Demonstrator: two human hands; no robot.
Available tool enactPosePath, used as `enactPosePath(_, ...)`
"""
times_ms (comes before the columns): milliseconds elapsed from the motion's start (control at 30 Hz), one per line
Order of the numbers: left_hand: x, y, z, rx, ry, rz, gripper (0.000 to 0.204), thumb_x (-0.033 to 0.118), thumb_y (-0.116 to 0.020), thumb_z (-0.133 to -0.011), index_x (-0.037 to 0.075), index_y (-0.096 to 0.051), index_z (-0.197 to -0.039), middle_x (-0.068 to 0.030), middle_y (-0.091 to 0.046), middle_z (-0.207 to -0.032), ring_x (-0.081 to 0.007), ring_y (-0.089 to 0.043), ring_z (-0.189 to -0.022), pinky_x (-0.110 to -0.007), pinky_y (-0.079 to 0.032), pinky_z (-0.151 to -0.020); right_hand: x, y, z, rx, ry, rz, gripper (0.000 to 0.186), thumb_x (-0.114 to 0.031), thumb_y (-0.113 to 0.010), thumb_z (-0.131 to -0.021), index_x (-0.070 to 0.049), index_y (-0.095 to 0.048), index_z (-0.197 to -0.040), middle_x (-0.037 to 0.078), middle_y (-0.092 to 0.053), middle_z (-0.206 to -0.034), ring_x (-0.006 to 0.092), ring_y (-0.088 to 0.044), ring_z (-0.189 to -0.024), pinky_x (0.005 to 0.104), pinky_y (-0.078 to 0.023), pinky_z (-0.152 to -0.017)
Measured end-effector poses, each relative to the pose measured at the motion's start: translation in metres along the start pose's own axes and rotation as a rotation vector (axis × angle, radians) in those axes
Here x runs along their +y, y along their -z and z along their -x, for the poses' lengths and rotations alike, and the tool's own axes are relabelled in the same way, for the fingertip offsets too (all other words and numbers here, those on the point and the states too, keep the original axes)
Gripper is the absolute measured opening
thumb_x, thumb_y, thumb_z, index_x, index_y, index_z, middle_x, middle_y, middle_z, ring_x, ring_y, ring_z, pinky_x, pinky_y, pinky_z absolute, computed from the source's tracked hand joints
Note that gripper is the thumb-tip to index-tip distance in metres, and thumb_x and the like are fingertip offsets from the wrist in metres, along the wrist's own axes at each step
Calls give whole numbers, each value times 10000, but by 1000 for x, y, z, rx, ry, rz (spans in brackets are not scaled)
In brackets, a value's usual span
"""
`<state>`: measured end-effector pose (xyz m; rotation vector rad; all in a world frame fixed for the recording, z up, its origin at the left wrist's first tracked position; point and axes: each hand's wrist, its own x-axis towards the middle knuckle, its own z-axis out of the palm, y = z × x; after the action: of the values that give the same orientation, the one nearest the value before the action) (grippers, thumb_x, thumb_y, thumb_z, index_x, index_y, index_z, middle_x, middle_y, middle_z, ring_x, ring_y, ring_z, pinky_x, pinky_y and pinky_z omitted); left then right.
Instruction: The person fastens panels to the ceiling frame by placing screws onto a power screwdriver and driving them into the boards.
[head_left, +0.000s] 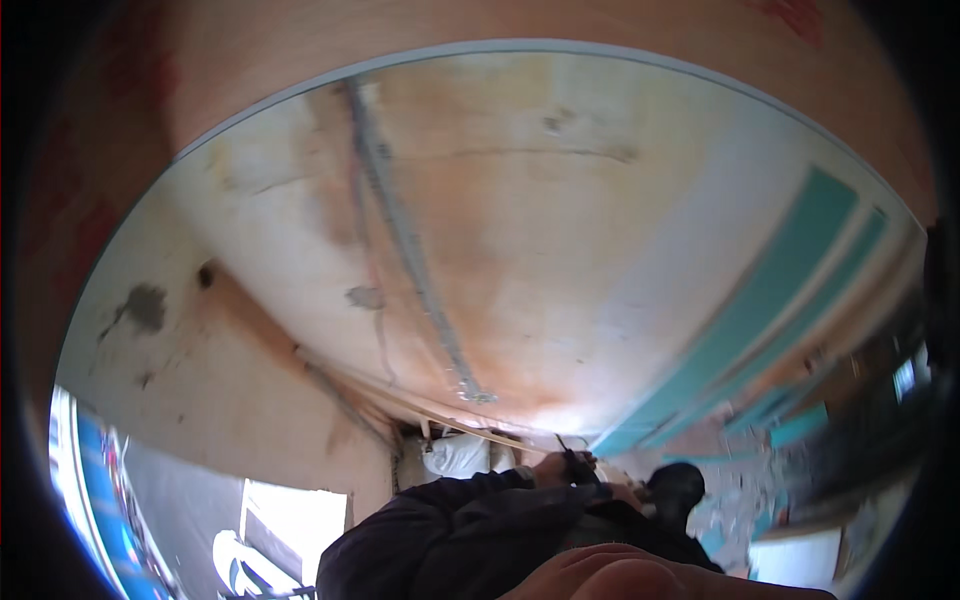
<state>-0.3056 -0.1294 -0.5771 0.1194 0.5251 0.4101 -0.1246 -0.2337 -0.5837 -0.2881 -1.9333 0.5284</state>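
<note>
Low in the middle, at the end of a dark sleeve, my left hand is closed around a small dark tool. A thin dark tip sticks up from it; blur hides what kind of tool it is. Just to the right, my right hand shows only as a patch of skin beside the tool, its fingers hidden. A rounded black thing, perhaps a boot, appears right of that hand.
A stained plaster wall carries a grey patched groove. Teal strips run down its right part. A white sack sits beyond my hands. Debris litters the floor at right; a bright opening is lower left.
</note>
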Motion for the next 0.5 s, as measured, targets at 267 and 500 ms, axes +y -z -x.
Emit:
enactPosePath(267,-8,74,-21,46,-159,-313,153,127,-556,-924,-9,-587,-986,-123,-636,-983,-253,-630,-923,-351,-515,-870,-28,-14,32,-134,-1456,194,561,-528,-735,-730,-46,-635,-998,149,-680,-943,222,-649,-893,345,-495,-744)
enactPosePath(500,15,72,12,193,-244,-519,144,151,-569,-925,20,-624,-953,-64,-647,-929,-180,-626,-872,-293,-520,-782,17,-14,63,-234,-1504,237,505,-488,-718,-760,-47,-654,-999,151,-684,-937,235,-655,-877,350,-497,-740)
